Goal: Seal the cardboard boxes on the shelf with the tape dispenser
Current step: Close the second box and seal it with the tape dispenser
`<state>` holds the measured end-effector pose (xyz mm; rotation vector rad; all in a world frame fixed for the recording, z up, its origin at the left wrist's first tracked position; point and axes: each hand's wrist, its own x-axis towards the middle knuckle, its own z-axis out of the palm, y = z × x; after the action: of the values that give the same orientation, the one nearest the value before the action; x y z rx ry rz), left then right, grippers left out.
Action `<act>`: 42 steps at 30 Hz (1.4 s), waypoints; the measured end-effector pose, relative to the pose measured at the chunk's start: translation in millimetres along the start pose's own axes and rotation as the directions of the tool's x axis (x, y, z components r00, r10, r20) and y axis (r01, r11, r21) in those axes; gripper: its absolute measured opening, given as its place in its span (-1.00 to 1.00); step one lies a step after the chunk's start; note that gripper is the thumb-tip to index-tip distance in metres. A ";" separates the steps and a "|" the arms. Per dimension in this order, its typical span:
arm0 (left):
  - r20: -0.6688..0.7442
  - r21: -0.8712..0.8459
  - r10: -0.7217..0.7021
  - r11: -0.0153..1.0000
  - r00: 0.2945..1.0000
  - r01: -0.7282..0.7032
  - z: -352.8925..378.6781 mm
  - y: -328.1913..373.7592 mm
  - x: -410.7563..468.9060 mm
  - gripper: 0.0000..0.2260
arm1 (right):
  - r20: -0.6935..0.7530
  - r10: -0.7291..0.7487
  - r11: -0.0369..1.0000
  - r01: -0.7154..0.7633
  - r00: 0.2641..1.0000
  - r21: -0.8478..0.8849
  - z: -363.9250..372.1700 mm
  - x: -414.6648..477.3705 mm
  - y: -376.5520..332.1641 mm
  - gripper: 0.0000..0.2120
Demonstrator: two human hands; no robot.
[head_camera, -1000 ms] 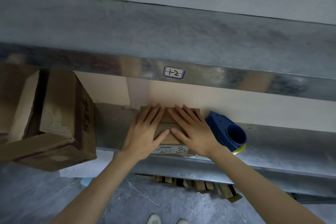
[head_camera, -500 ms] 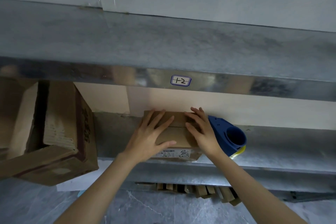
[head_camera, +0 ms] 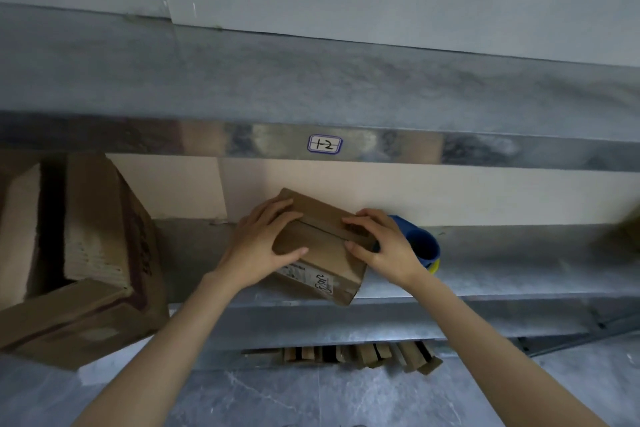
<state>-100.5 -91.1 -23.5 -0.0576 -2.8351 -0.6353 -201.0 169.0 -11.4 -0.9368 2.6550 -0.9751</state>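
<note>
A small brown cardboard box [head_camera: 320, 243] sits on the metal shelf [head_camera: 502, 274], turned at an angle with its flaps closed and one corner over the front edge. My left hand [head_camera: 258, 246] grips its left end, thumb on the front. Gripping the right end is my right hand [head_camera: 384, 244]. A white label shows on the box front. The blue tape dispenser [head_camera: 424, 246] lies on the shelf just right of my right hand, partly hidden by it.
A large open cardboard box [head_camera: 86, 263] stands at the shelf's left end. The upper shelf lip carries a label [head_camera: 325, 144]. Flattened cardboard pieces [head_camera: 360, 354] lie on the floor under the shelf. A blurred brown object [head_camera: 623, 236] shows at the far right.
Both hands shifted from lying on top of the small box to gripping its ends. The box has turned clockwise, its near right corner now over the shelf edge.
</note>
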 end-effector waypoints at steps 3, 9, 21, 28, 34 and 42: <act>-0.059 0.060 -0.019 0.998 0.998 0.023 2.8 7.1 -4.3 -0.38 | 0.020 0.010 0.993 -0.013 1.000 0.121 -7.7 -2.2 5.0 -0.74; -0.173 0.120 -0.064 0.989 0.983 0.086 1.9 25.8 -12.2 -0.40 | -0.085 0.114 0.982 -0.125 0.990 -0.140 -20.8 -12.5 51.8 -0.64; -0.325 0.200 -0.280 0.913 0.903 0.355 12.0 76.7 -34.0 -0.47 | 0.253 0.196 0.901 -0.072 0.947 -0.428 -13.5 -10.9 102.2 -0.28; -0.353 0.177 -0.374 0.873 0.858 0.454 26.8 112.3 -53.7 -0.52 | 0.398 0.135 0.969 -0.036 0.907 -0.246 -32.0 7.8 116.3 -0.27; -0.341 0.134 -0.433 0.856 0.834 0.499 35.0 136.4 -56.2 -0.50 | 0.545 0.127 0.986 -0.166 0.829 0.022 -53.9 34.9 120.0 -0.06; -0.302 0.069 -0.475 0.854 0.826 0.516 42.4 156.8 -40.3 -0.29 | 0.541 0.091 0.977 -0.181 0.836 0.116 -44.2 28.5 123.1 -0.04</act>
<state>-56.7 69.4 -5.0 0.7645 -2.6069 -0.4731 -301.0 247.8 -53.1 -0.8197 2.1042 -0.7465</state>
